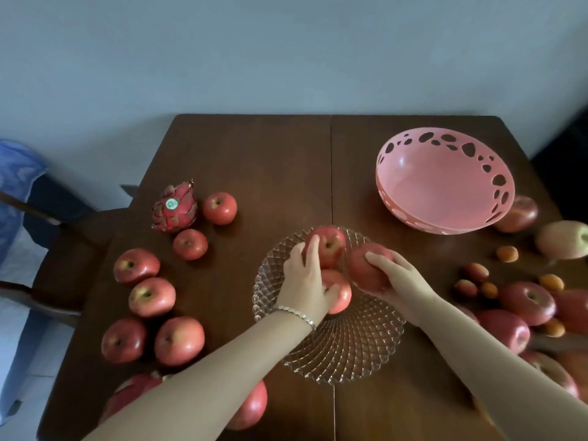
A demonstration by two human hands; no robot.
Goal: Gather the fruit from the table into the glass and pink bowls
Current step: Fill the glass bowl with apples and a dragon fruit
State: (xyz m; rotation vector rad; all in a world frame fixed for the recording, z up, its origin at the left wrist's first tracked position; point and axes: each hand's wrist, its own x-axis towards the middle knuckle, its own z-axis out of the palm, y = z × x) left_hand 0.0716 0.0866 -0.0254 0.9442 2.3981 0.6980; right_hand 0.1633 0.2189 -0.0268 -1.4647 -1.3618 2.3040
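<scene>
The glass bowl [350, 345] sits at the table's middle with two red apples in it. My left hand [307, 281] lies over both, fingers on the far apple [331, 245], thumb curled round the near apple [342, 296]. My right hand [394, 275] grips a third red apple [366, 268] over the bowl's right rim. The pink bowl [445, 186] stands empty at the back right. Several red apples [152, 297] lie loose on the left, with a dragon fruit [173, 208] behind them.
More red apples [528, 302], a pale apple [563, 238] and several small orange fruits [507, 253] crowd the right edge. Another apple [251, 409] lies under my left forearm. A chair [63, 243] stands at the table's left side. A wall is behind the table.
</scene>
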